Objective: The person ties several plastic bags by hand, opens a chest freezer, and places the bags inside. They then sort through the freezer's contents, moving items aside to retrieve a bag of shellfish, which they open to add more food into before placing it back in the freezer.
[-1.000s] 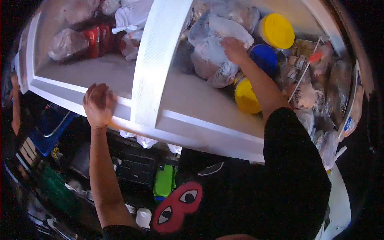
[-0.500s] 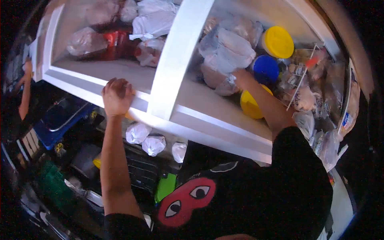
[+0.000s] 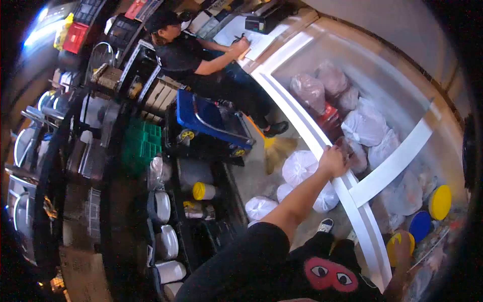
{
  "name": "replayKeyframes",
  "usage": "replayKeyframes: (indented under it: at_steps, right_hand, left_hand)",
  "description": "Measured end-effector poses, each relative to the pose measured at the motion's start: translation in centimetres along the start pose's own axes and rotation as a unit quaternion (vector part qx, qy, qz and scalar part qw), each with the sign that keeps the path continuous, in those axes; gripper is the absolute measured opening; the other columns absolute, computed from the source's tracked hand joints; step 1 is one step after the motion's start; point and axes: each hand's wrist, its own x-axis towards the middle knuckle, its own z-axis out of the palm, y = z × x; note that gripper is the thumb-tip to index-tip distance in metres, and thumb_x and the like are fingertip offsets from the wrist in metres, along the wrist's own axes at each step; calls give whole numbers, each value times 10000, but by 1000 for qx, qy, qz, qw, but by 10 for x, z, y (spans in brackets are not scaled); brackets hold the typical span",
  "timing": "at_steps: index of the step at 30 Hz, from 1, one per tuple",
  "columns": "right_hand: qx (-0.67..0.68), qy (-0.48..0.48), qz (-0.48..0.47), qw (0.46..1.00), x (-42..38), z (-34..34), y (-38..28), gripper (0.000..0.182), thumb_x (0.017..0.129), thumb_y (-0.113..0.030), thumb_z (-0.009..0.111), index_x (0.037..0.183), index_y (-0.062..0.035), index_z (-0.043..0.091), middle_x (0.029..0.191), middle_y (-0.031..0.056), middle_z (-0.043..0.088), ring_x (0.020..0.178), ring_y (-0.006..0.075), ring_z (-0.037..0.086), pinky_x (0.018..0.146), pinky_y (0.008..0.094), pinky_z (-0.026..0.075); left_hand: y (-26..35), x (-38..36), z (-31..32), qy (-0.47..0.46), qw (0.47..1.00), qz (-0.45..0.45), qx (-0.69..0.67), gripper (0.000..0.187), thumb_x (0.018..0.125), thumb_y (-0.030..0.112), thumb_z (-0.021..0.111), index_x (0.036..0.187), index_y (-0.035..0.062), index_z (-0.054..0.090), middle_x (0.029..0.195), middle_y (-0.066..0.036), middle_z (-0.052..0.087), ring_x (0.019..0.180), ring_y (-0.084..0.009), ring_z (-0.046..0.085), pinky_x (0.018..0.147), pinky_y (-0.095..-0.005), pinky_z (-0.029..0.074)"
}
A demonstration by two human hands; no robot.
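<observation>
My left hand [image 3: 334, 161] is closed over the white rim [image 3: 315, 144] of a chest freezer, its fingers curled to the inner side. My right hand [image 3: 401, 249] is low inside the freezer, in front of a yellow lid [image 3: 391, 246]; its fingers are too dim and blurred to make out. Beside it are a blue lid [image 3: 419, 226] and another yellow lid [image 3: 439, 202]. Knotted white plastic bags [image 3: 365, 122], pinkish bags [image 3: 308, 93] and a red package [image 3: 329, 121] lie in the freezer. A white crossbar [image 3: 395, 165] spans it.
White bags [image 3: 300, 167] sit on the floor beside the freezer. Beyond are a broom [image 3: 276, 151], a blue cart [image 3: 196, 113] and a green crate [image 3: 142, 143]. A person [image 3: 183, 58] writes on paper at the freezer's far end. Shelves with white tubs [image 3: 168, 241] stand left.
My view has swung left, bringing the other person and the shelves into sight. My left hand stays on the rim. My right hand was at a plastic bag and now appears by the yellow lid.
</observation>
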Motion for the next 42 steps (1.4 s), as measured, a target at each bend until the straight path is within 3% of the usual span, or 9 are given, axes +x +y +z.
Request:
replayKeyframes:
  at_steps: [2,7,10,12,21,27,32,36,42]
  right_hand:
    - [-64,67,-14,996,-10,9,8,408,868,-230,524,1224,-33,489,1256,188,503,1184,345,454,1016,419,343]
    - [-46,116,196,973,-63,30,-26,403,869,-302,563,1165,-28,560,1126,186,592,1105,327,528,964,391,391]
    - [-68,147,155,975,-75,72,7,305,867,-220,558,1107,-34,588,1144,180,580,1072,335,537,930,415,416]
    - [11,108,250,962,-71,29,-52,311,869,-219,556,1119,-36,581,1151,187,572,1084,337,530,946,416,407]
    - [63,257,233,936,-73,38,-63,302,862,-134,549,1136,-7,556,1145,213,565,1101,363,519,965,404,394]
    - [163,40,209,964,-64,14,-54,318,842,-118,555,1143,-15,552,1153,216,551,1102,373,510,966,413,390]
    - [153,25,36,987,33,32,-38,276,846,-133,531,1079,11,556,975,229,600,933,371,579,851,458,450]
    - [297,-186,186,918,122,145,-4,238,871,-213,524,1002,-31,605,1052,164,596,998,290,556,867,390,439]
    - [366,-132,256,885,220,253,18,243,880,-219,498,1039,-59,589,1075,143,591,1015,267,547,875,384,431]
  left_hand:
    - [-9,5,-8,-30,998,5,52,313,691,317,561,782,43,684,879,-187,643,885,-343,599,822,-455,442]
    - [-14,11,16,-68,996,45,44,296,770,372,545,768,109,681,766,-140,659,792,-332,636,640,-484,479]
    - [-6,5,4,-23,998,59,25,292,753,342,537,843,122,707,873,-127,674,868,-322,625,828,-502,425]
    - [-7,6,11,-28,998,42,39,276,746,318,538,885,158,715,926,-87,680,963,-299,600,880,-483,407]
    - [3,7,4,-59,996,33,66,254,782,353,583,884,148,693,931,-38,673,1063,-231,546,908,-466,382]
    - [0,7,9,-59,995,40,69,250,773,356,606,869,139,685,939,-25,664,1076,-245,537,921,-465,368]
    - [4,9,4,-68,995,38,69,248,768,354,617,867,136,679,975,-31,661,1094,-277,529,926,-454,367]
    - [-3,10,9,-58,995,56,63,233,761,320,636,880,123,671,984,-31,658,1102,-287,525,928,-458,361]
    - [1,12,4,-79,991,77,72,213,769,241,622,921,95,656,1016,-52,647,1121,-323,509,945,-450,344]
